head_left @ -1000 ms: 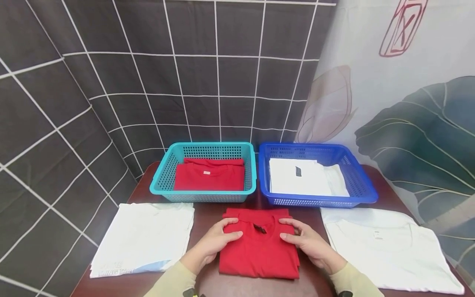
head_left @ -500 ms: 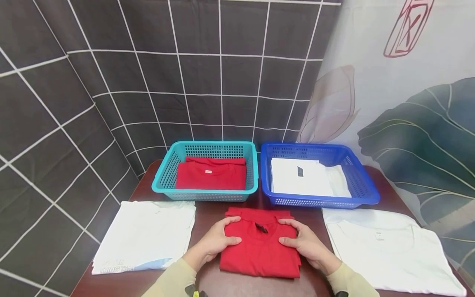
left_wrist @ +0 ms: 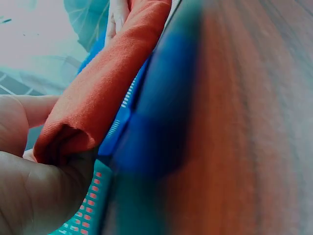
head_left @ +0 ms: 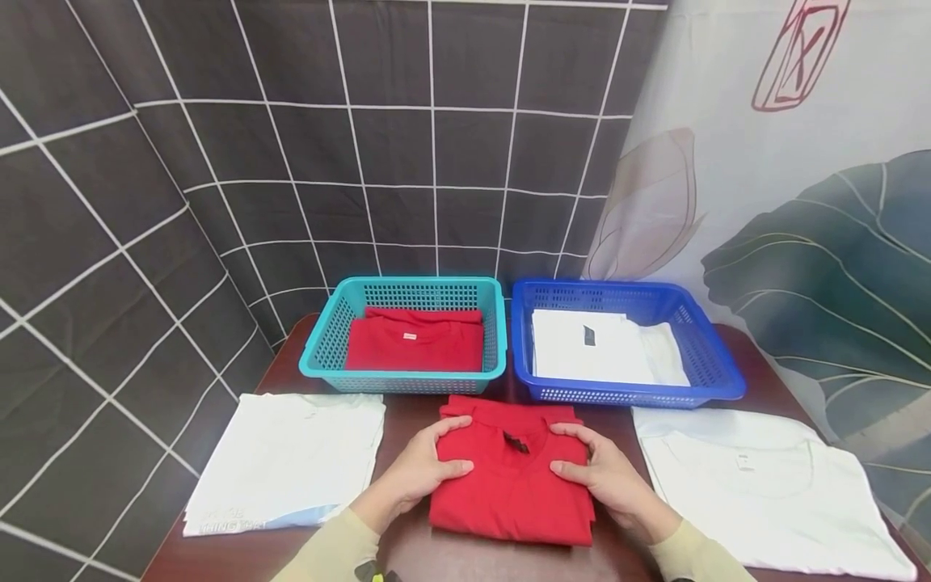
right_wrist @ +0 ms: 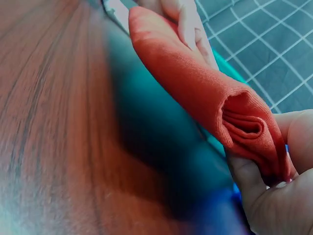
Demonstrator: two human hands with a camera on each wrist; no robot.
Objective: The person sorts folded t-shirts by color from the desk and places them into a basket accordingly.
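A folded red T-shirt (head_left: 512,501), dark neck label facing up, is at the front middle of the table. My left hand (head_left: 420,469) grips its left edge and my right hand (head_left: 609,473) its right edge, thumbs on top. In the left wrist view the rolled side of the T-shirt (left_wrist: 105,83) sits between thumb and fingers, raised over the tabletop. The right wrist view shows the T-shirt's folded layers (right_wrist: 244,122) at the side pinched by my right hand (right_wrist: 279,196). The fingers under the cloth are mostly hidden.
Behind the T-shirt stand a teal basket (head_left: 403,384) with folded red shirts and a blue basket (head_left: 701,347) with folded white ones. White shirts lie flat at left (head_left: 291,461) and right (head_left: 771,501). A grid-patterned cloth (head_left: 378,145) hangs behind.
Both hands have kept hold of the red T-shirt. Its far edge has risen slightly toward the baskets, and the hands have shifted a little with it.
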